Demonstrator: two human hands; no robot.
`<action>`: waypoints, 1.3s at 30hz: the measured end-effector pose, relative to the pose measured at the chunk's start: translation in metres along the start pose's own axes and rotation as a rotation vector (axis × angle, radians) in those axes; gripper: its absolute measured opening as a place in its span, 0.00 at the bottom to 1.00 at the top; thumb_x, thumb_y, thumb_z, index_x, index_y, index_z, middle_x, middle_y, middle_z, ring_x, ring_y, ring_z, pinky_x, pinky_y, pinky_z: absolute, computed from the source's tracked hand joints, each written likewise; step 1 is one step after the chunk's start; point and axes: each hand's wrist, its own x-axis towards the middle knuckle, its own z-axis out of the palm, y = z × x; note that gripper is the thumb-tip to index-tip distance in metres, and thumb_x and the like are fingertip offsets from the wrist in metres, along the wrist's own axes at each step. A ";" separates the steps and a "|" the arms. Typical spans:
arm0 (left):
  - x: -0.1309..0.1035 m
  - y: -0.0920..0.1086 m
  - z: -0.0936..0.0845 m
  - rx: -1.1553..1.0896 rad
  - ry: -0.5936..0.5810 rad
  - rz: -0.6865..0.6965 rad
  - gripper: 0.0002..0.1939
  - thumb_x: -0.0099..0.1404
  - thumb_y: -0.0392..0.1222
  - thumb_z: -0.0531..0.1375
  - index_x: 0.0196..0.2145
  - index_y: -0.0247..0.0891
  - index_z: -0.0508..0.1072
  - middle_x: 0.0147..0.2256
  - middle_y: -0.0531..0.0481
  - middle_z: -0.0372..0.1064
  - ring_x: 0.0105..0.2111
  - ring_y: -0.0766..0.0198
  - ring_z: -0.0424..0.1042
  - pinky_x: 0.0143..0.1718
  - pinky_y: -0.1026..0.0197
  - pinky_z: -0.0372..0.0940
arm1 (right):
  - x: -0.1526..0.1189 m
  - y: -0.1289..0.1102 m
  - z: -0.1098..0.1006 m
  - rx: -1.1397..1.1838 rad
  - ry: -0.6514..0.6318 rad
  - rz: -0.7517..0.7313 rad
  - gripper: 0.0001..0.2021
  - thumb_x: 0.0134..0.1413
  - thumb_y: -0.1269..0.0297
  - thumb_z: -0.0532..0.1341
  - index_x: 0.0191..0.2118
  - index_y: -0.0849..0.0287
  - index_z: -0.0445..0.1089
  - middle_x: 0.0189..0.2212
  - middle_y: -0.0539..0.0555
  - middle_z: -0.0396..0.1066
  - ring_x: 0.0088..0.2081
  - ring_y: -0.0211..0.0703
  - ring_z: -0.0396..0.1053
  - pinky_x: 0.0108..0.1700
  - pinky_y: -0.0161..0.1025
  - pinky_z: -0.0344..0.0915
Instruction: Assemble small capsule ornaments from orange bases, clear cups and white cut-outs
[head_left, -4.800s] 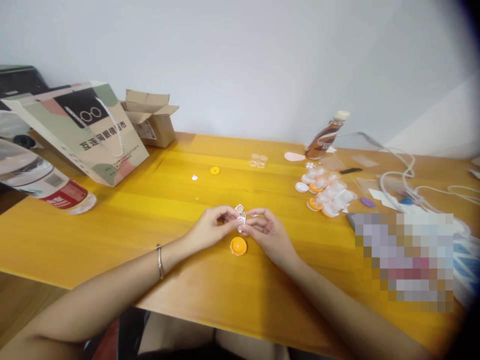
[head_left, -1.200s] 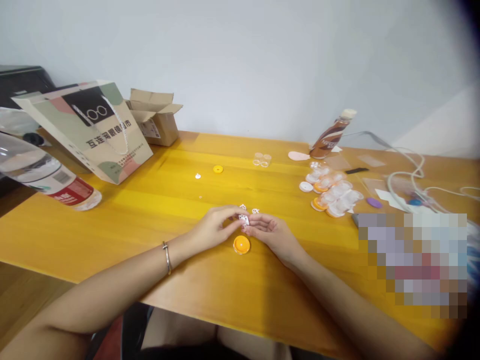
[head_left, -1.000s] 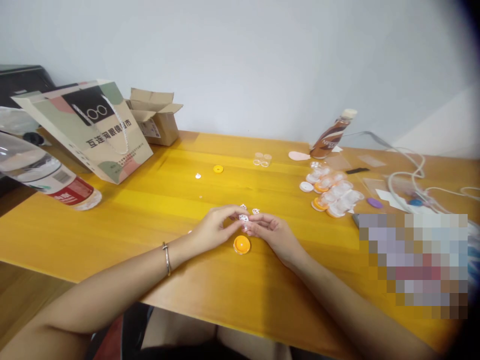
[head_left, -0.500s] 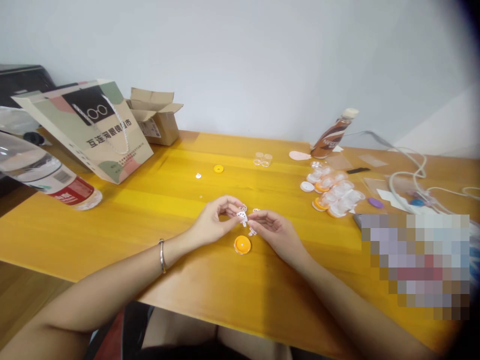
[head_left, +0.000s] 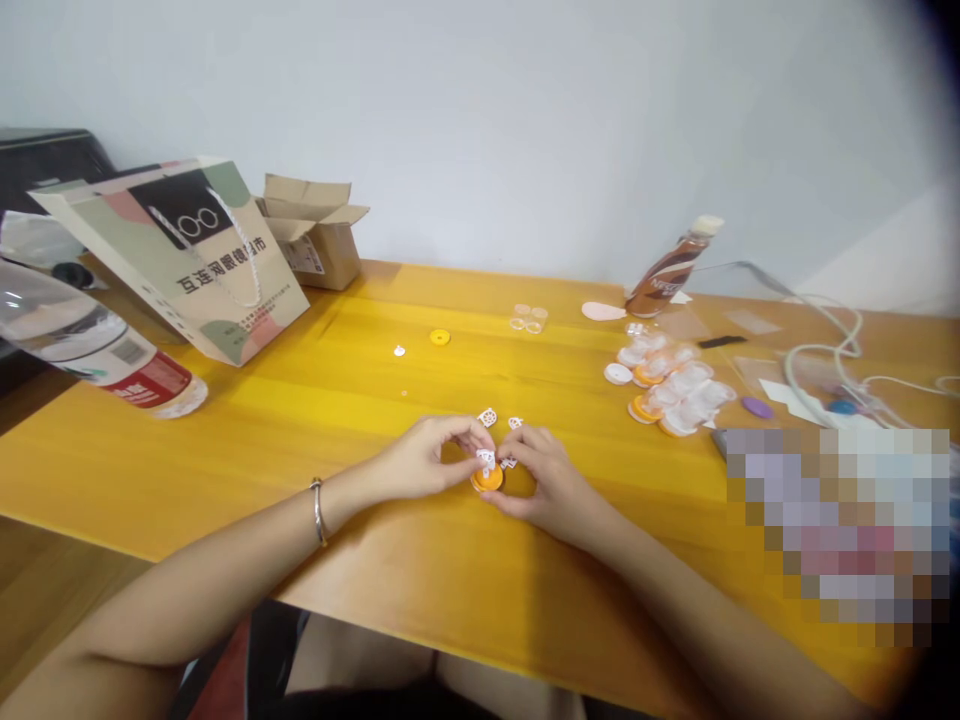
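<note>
White is the small openwork pc. (head_left: 486,459) which my left hand (head_left: 444,458) grips bet. thumb and fingers; it is just above the orange cup (head_left: 490,482), but if they touch, I can't tell. My right hand (head_left: 555,483) is closed around this cup, w/ thumb on the near rim and index on the right side. A lattice pc. (head_left: 487,417) lies just far of my fingers. Farther, there is a yellow disc (head_left: 439,338) and, to its right, the clear ring set (head_left: 529,319). Far right, the brown bottle (head_left: 667,268) stands nr. some clear-and-orange containers (head_left: 682,395).
</note>
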 end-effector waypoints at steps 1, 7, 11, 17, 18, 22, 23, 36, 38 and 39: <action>0.000 0.000 0.001 0.017 -0.005 0.006 0.06 0.60 0.36 0.57 0.36 0.33 0.69 0.34 0.47 0.70 0.35 0.67 0.69 0.41 0.61 0.64 | 0.000 0.000 0.000 -0.001 0.002 -0.001 0.10 0.44 0.61 0.63 0.34 0.55 0.66 0.33 0.52 0.64 0.36 0.43 0.62 0.40 0.41 0.57; -0.003 0.003 0.001 0.196 -0.052 0.080 0.06 0.62 0.34 0.55 0.38 0.35 0.68 0.35 0.48 0.70 0.35 0.67 0.69 0.39 0.63 0.64 | 0.000 0.000 0.001 -0.005 0.006 -0.004 0.08 0.44 0.61 0.64 0.33 0.55 0.66 0.32 0.52 0.64 0.35 0.42 0.62 0.39 0.40 0.57; -0.004 0.005 0.000 0.282 -0.097 0.134 0.05 0.63 0.35 0.53 0.36 0.35 0.68 0.34 0.49 0.70 0.34 0.67 0.69 0.38 0.62 0.63 | 0.001 0.000 0.001 0.002 0.019 -0.004 0.08 0.43 0.61 0.64 0.32 0.55 0.67 0.31 0.51 0.65 0.35 0.42 0.62 0.39 0.40 0.57; -0.005 0.002 0.000 0.282 -0.144 0.184 0.05 0.63 0.34 0.53 0.34 0.35 0.68 0.35 0.47 0.69 0.35 0.67 0.69 0.38 0.63 0.63 | 0.001 0.000 0.001 0.001 0.004 -0.005 0.08 0.44 0.61 0.64 0.33 0.55 0.67 0.32 0.52 0.65 0.36 0.42 0.62 0.39 0.40 0.57; -0.005 0.002 0.000 0.277 -0.141 0.180 0.05 0.63 0.35 0.53 0.35 0.35 0.68 0.35 0.47 0.69 0.35 0.67 0.69 0.38 0.63 0.63 | 0.001 0.001 0.002 0.002 0.007 -0.009 0.09 0.44 0.61 0.64 0.33 0.55 0.67 0.32 0.52 0.65 0.35 0.42 0.62 0.40 0.40 0.57; -0.005 0.004 -0.001 0.258 -0.151 0.169 0.05 0.64 0.35 0.52 0.35 0.35 0.68 0.36 0.47 0.69 0.37 0.67 0.68 0.40 0.62 0.62 | 0.001 0.001 0.002 -0.009 0.004 -0.015 0.09 0.44 0.60 0.64 0.34 0.55 0.68 0.32 0.52 0.65 0.36 0.43 0.62 0.39 0.40 0.57; -0.006 0.005 -0.001 0.248 -0.163 0.166 0.05 0.64 0.35 0.53 0.35 0.35 0.68 0.36 0.47 0.69 0.37 0.67 0.68 0.40 0.62 0.62 | 0.000 0.001 0.001 -0.017 0.000 -0.013 0.09 0.44 0.60 0.64 0.33 0.55 0.68 0.32 0.52 0.65 0.36 0.43 0.62 0.39 0.40 0.57; 0.126 -0.030 -0.023 0.671 0.131 -0.004 0.26 0.60 0.35 0.54 0.56 0.29 0.55 0.54 0.38 0.57 0.55 0.57 0.57 0.56 0.58 0.52 | -0.002 0.004 0.002 -0.037 0.045 -0.015 0.10 0.43 0.63 0.63 0.35 0.55 0.68 0.33 0.53 0.65 0.37 0.44 0.62 0.40 0.42 0.58; 0.159 -0.041 -0.022 0.692 0.153 -0.046 0.27 0.60 0.31 0.52 0.57 0.26 0.52 0.56 0.35 0.54 0.56 0.57 0.55 0.57 0.58 0.50 | -0.002 0.004 0.002 -0.038 0.042 -0.011 0.10 0.43 0.63 0.63 0.36 0.55 0.68 0.34 0.53 0.65 0.37 0.44 0.61 0.40 0.42 0.57; 0.173 -0.045 -0.021 0.698 0.166 -0.059 0.26 0.60 0.29 0.51 0.56 0.25 0.52 0.56 0.33 0.53 0.57 0.57 0.54 0.57 0.59 0.49 | -0.002 0.004 0.002 -0.040 0.040 -0.009 0.10 0.43 0.63 0.63 0.36 0.55 0.68 0.35 0.53 0.65 0.37 0.45 0.61 0.41 0.42 0.57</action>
